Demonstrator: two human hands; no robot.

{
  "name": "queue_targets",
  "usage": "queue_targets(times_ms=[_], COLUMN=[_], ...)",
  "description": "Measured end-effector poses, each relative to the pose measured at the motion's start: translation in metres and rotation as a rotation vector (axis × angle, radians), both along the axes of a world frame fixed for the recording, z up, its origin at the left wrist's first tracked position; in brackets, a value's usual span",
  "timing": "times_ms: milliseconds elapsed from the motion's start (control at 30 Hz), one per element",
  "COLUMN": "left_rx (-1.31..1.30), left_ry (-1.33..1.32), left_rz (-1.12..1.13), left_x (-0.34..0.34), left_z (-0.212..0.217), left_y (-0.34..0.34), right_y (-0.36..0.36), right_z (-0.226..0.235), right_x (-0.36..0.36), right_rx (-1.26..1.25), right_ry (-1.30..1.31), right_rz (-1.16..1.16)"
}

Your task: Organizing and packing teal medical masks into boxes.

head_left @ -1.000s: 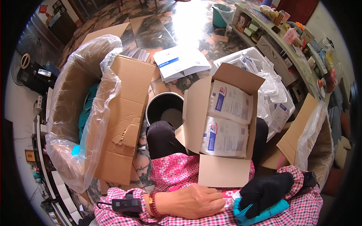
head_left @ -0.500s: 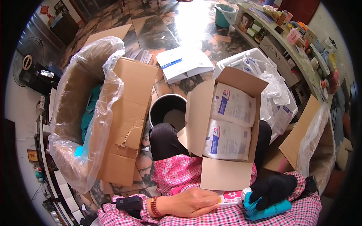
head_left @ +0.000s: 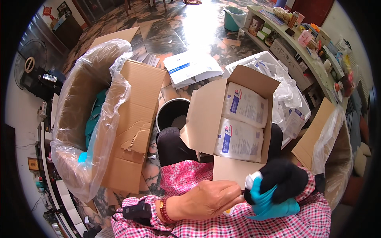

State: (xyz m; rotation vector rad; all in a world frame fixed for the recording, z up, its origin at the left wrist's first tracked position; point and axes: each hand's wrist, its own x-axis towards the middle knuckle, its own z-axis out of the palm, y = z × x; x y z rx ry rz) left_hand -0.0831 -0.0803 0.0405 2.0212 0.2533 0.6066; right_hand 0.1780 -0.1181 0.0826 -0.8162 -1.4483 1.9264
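Note:
My left hand (head_left: 210,199), bare with a red bead bracelet, is closed in a pinch in front of my body. Its fingertips meet my right hand (head_left: 279,180), which wears a black glove. What the left fingers pinch is too small to make out. My gloved right hand is closed around a soft teal folded item (head_left: 274,208), with a crumpled white bit (head_left: 252,179) sticking out at the top. An open cardboard carton (head_left: 251,85) rests at my knees, holding two white packs (head_left: 240,137) with blue and red print.
At left stands a big carton (head_left: 131,119) lined with clear plastic, with teal items (head_left: 94,115) inside. A dark round bin (head_left: 170,111) is by my knee. White flat boxes (head_left: 192,67) lie ahead. A white crate (head_left: 297,123) and another lined carton (head_left: 313,135) are at right.
Both hands have risen a little. The left hand has moved right against the gloved fingers, and the teal item has lifted and tilted. The carton's left flap has swung outward.

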Motion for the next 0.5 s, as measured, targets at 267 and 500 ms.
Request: queue_targets(times_ms=[267,500], left_rx=[-0.057,-1.036], left_ry=[0.172,-0.265], left_rz=[-0.240,0.470], left_x=[-0.045,-0.130], left_z=[0.003,-0.030], left_y=[-0.020,0.029], right_y=[-0.013,-0.002], right_z=[0.029,0.027], right_x=[0.001,0.035], right_rx=[-0.021,0.011], right_ry=[-0.356,-0.221], right_rz=[0.531,0.174])
